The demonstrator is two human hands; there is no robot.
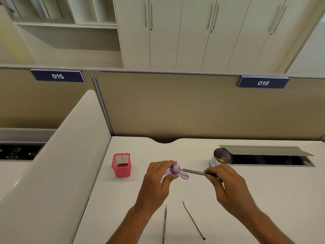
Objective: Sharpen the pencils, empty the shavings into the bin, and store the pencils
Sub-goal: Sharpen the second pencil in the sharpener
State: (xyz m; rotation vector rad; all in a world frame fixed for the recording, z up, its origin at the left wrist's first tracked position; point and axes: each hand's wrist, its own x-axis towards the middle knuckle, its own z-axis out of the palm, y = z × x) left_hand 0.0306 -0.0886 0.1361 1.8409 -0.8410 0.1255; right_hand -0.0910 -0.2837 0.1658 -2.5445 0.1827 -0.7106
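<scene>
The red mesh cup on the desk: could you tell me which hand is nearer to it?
Left. The left hand, holding the purple sharpener, sits just right of the red mesh cup; the right hand is farther right.

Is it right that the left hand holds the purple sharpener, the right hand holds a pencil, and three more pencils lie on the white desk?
Not quite. The head view shows two pencils on the white desk, one beside the other, not three. The left hand holds the purple sharpener; the right hand holds a pencil.

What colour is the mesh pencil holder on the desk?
Red; the holder shows clearly in the head view, left of the hands.
</scene>
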